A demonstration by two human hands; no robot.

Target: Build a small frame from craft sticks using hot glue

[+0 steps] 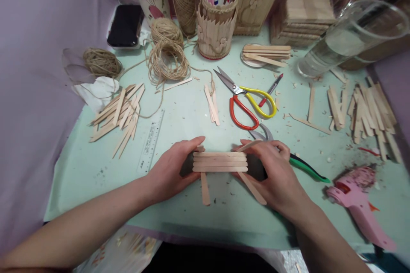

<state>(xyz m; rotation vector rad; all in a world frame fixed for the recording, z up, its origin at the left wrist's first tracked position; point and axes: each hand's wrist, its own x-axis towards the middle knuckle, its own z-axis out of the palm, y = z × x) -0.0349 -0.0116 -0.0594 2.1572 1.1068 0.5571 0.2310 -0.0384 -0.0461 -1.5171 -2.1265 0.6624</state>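
Note:
Several craft sticks lie side by side as a small panel (220, 162), held between both hands above the mat, with longer sticks crossing beneath it. My left hand (177, 164) grips the panel's left end, near a stick (205, 190) that points down. Around the right end, my right hand (272, 168) is closed, beside a slanting stick (253, 188). Scissors (243, 98) with red and yellow handles lie behind the hands. Green-handled cutters (309, 168) are partly hidden by my right hand.
A pink glue gun (358, 209) lies at right, near a stick pile (373, 111). More sticks (120, 115), a ruler (150, 143) and twine (168, 59) are at left. Behind stand a pen holder (216, 30) and a clear cup (339, 42).

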